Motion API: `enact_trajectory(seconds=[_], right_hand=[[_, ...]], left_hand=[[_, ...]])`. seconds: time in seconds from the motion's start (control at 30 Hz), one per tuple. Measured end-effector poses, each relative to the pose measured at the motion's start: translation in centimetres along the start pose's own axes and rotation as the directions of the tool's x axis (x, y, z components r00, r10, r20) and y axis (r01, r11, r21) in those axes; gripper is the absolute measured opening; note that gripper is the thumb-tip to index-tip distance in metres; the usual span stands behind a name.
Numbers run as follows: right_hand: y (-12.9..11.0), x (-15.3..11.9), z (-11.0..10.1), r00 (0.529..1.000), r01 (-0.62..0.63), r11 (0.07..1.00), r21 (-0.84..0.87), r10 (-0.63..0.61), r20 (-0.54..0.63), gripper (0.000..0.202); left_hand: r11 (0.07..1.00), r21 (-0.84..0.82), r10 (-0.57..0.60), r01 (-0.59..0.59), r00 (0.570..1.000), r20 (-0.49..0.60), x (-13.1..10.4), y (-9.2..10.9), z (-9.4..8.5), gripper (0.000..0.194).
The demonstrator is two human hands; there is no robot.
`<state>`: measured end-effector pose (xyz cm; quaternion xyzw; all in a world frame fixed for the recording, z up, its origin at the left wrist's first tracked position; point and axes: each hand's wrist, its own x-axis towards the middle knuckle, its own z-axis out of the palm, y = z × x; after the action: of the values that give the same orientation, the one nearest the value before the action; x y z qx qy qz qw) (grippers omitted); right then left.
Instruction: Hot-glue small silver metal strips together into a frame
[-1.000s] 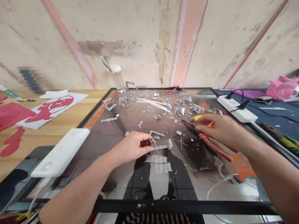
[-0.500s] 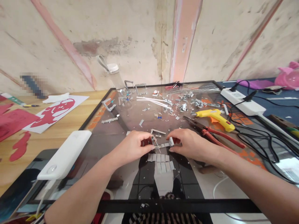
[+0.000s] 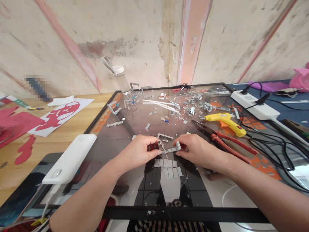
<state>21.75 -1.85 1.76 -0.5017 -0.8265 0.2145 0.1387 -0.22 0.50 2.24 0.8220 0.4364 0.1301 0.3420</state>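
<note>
A small grey strip assembly (image 3: 171,150) spans the gap between my hands, low over the glass tabletop. My left hand (image 3: 136,151) pinches its left end, where thin wire-like bits stick out. The fingers of my right hand (image 3: 196,149) are closed on its upturned right end. Just beyond my fingertips lies a grey angled strip (image 3: 166,136). Nearer to me, small grey squares (image 3: 166,163) sit in two short rows on the glass. What exactly the assembly is I cannot make out.
Red-handled pliers (image 3: 224,141) and a yellow glue gun (image 3: 225,122) lie to the right, near a white power strip (image 3: 256,104) with black cords. Grey scraps and white sticks (image 3: 160,104) cover the far glass. A white power bank (image 3: 71,158) lies left; a bottle (image 3: 120,77) stands behind.
The whole view has shifted slightly. Both hands keep their hold on the grey strip assembly, with hardly any movement over the glass.
</note>
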Motion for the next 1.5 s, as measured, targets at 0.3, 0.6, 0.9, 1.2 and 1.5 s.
enact_trajectory(seconds=[0.3, 0.6, 0.9, 1.2, 1.5], right_hand=[[0.01, 0.12, 0.28, 1.0, 0.007, 1.0, 0.004, -0.007, -0.005, 0.011], [-0.02, 0.15, 0.37, 1.0, -0.014, 0.999, -0.037, 0.014, -0.003, 0.01], [-0.06, 0.25, 0.44, 1.0, -0.023, 0.999, -0.036, 0.023, 0.005, 0.01], [-0.1, 0.05, 0.55, 1.0, -0.024, 0.999, -0.027, 0.024, -0.008, 0.008], [-0.04, -0.11, 0.33, 0.999, -0.043, 0.999, 0.012, 0.043, 0.01, 0.026]], left_hand=[[1.0, 0.006, 0.003, -0.003, 1.0, 0.001, -0.06, 0.22, -0.08, 0.014], [1.0, 0.001, 0.004, -0.004, 1.0, 0.006, -0.03, -0.09, 0.01, 0.013], [1.0, 0.016, 0.012, -0.012, 1.0, 0.004, -0.02, -0.16, 0.06, 0.014], [1.0, 0.018, 0.023, -0.024, 1.0, 0.001, 0.09, -0.16, 0.09, 0.013], [0.996, 0.061, 0.069, -0.068, 0.998, -0.009, -0.01, -0.39, -0.07, 0.016]])
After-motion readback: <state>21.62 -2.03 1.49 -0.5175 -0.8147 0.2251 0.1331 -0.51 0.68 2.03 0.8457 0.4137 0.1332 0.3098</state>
